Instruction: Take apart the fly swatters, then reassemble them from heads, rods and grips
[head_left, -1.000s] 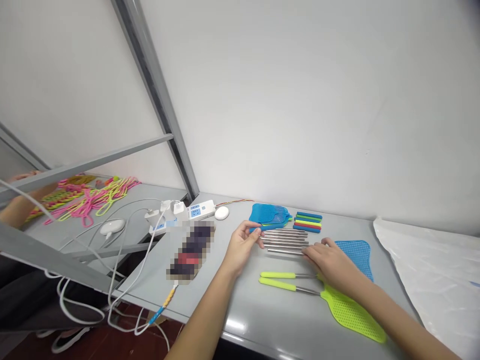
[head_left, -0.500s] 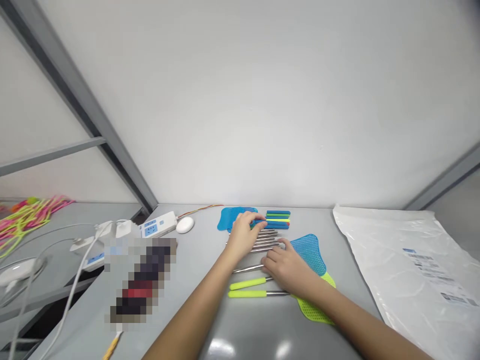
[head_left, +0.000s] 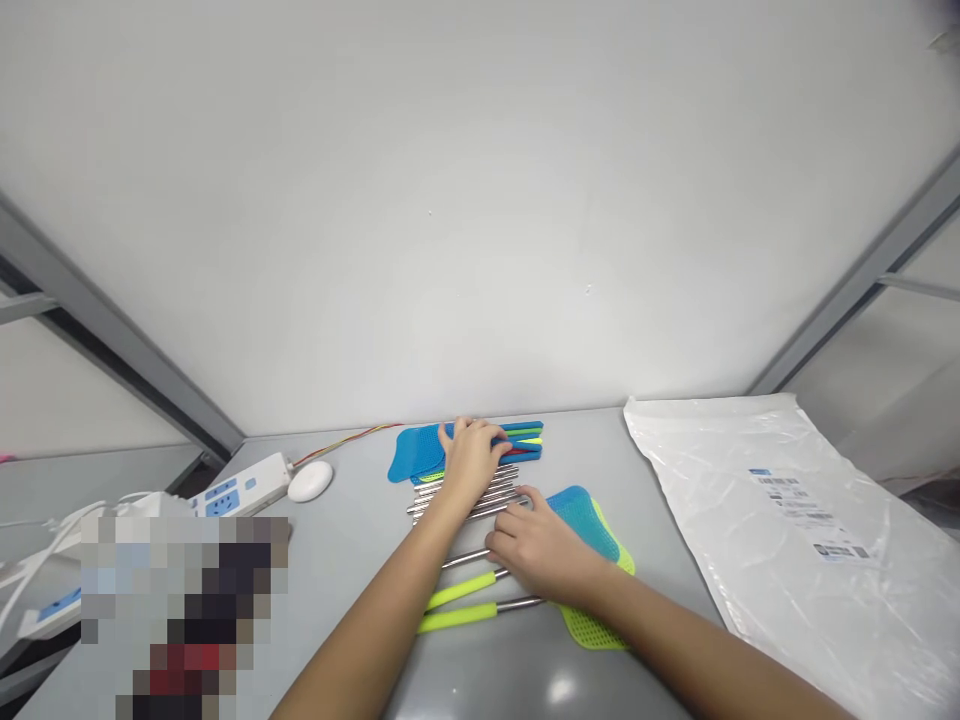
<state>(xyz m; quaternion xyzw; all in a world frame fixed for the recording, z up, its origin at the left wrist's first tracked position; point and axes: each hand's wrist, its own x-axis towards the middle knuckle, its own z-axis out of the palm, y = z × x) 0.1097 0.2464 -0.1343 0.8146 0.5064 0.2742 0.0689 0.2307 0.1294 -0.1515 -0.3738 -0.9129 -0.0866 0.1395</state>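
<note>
My left hand reaches over a bundle of handles, its fingertips closed on a blue handle. Green, yellow and red pieces show among the handles. Under that hand lie blue fly swatter heads, partly covered. Several thin metal rods lie side by side just in front. My right hand has curled fingers at the right end of a metal rod; its palm side is hidden. Close to it are two swatters with yellow-green handles, a blue mesh head and a yellow-green mesh head.
A white plastic mailing bag with labels covers the right side of the table. On the left are a white power strip, a white oval object and cables. A blurred-out item lies front left. The wall rises behind.
The camera view has turned right, so things sit further left. The blue swatter heads under my left hand show more than before. Both hands stay at about the same spots among the swatters.
</note>
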